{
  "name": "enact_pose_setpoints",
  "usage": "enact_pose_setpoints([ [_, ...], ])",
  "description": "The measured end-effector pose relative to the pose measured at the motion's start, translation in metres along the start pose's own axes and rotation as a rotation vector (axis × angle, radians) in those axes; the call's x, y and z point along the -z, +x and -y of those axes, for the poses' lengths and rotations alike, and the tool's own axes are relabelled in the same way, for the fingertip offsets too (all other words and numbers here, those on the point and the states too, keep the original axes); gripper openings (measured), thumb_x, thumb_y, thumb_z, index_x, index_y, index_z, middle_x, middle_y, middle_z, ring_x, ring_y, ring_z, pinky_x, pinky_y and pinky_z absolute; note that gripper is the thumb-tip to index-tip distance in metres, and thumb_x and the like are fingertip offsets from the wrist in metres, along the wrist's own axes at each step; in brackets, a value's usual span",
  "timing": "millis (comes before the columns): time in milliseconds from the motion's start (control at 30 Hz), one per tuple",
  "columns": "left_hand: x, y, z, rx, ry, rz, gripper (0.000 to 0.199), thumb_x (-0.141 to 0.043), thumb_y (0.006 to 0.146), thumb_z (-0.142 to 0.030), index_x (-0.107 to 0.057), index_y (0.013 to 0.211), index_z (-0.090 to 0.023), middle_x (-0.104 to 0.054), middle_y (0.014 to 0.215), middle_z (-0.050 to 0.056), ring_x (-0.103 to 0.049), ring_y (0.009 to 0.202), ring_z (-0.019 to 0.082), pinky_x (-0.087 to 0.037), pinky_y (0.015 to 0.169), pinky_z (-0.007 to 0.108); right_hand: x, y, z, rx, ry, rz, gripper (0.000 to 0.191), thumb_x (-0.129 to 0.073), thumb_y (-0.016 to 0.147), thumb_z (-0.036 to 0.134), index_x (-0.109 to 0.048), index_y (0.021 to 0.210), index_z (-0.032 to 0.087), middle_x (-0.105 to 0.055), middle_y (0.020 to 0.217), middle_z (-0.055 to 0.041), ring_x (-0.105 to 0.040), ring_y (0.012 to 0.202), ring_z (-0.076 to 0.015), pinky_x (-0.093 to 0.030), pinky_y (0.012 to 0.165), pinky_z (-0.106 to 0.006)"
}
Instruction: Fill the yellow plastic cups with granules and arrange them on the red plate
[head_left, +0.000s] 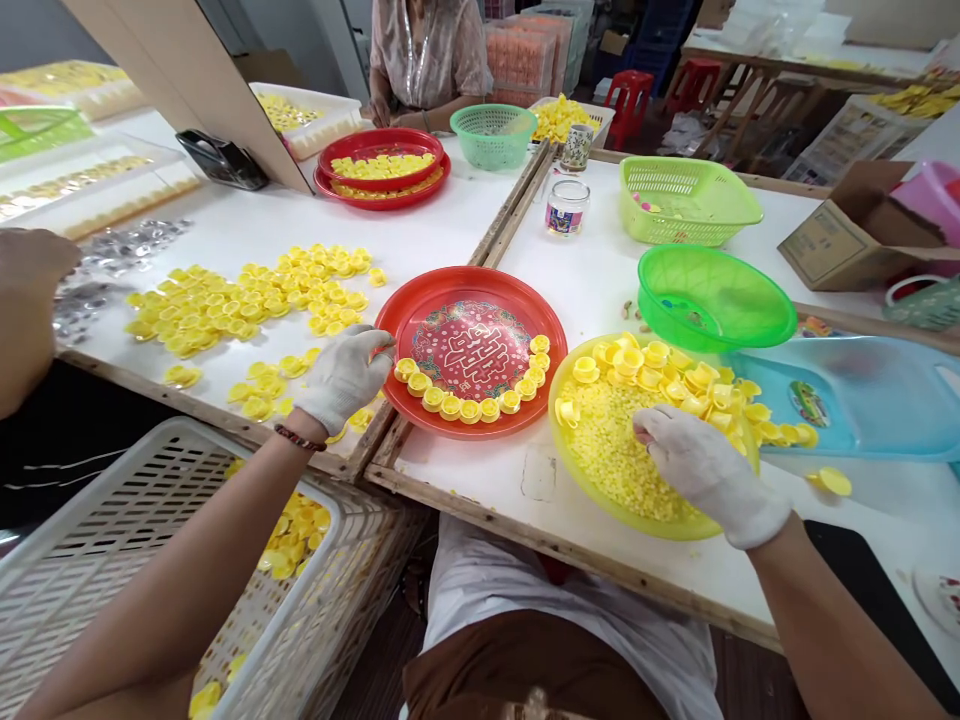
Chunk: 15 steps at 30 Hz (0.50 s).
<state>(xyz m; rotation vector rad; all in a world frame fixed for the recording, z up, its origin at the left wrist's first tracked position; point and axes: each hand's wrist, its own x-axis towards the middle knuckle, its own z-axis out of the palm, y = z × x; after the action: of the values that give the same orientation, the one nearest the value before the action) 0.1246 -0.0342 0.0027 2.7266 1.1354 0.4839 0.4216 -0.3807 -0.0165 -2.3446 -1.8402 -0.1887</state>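
A red round tray (465,290) lies in front of me, with a curved row of yellow cup-shaped pieces (469,410) along its near edge. My left hand (346,375), in a white glove, is at the tray's left rim with its fingers pressed together; what they hold, if anything, is hidden. Over a yellow bowl (561,435) of small yellow beads (626,465) is my gloved right hand (705,465), fingertips bunched at the beads. More yellow cup pieces (694,380) are heaped at the bowl's far right side.
Loose yellow pieces (225,300) cover the left table. A green bowl (716,300), a blue tray (885,390) and a glass jar (567,208) stand beyond. A white crate (180,470) is at lower left. One person sits across; another person's hand (34,270) is at left.
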Motion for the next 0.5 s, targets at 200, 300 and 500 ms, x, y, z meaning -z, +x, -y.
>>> enact_pose_setpoints([
  [200, -0.019, -0.042, 0.013, 0.240, -0.108, -0.226, 0.034, -0.052, 0.087, -0.040, -0.068, 0.106, -0.016, -0.070, 0.101, 0.011, -0.064, 0.088, 0.025, -0.049, 0.089, 0.037, 0.027, 0.063, 0.055, 0.081, 0.449, -0.042, 0.013, -0.051, 0.092, 0.013, -0.059, 0.085, 0.020, -0.065, 0.083, -0.0037, -0.060, 0.079, -0.0171, -0.045, 0.077, -0.031],
  [300, -0.026, -0.051, 0.020, 0.296, -0.180, -0.217, 0.037, -0.051, 0.087, -0.040, -0.066, 0.110, -0.015, -0.070, 0.096, 0.010, -0.064, 0.087, 0.024, -0.050, 0.088, 0.037, 0.015, 0.117, 0.112, 0.182, 0.739, -0.022, 0.014, -0.053, 0.088, 0.010, -0.060, 0.081, 0.019, -0.067, 0.083, -0.0026, -0.060, 0.078, -0.0154, -0.046, 0.076, -0.028],
  [500, -0.025, -0.016, 0.033, 0.356, -0.191, -0.206, 0.039, -0.049, 0.087, -0.039, -0.068, 0.111, -0.015, -0.070, 0.111, 0.013, -0.065, 0.096, 0.025, -0.049, 0.091, 0.036, -0.043, 0.207, 0.200, 0.185, 0.884, 0.072, 0.018, -0.054, 0.083, 0.006, -0.055, 0.072, 0.020, -0.063, 0.075, -0.0003, -0.057, 0.074, -0.0144, -0.043, 0.075, -0.027],
])
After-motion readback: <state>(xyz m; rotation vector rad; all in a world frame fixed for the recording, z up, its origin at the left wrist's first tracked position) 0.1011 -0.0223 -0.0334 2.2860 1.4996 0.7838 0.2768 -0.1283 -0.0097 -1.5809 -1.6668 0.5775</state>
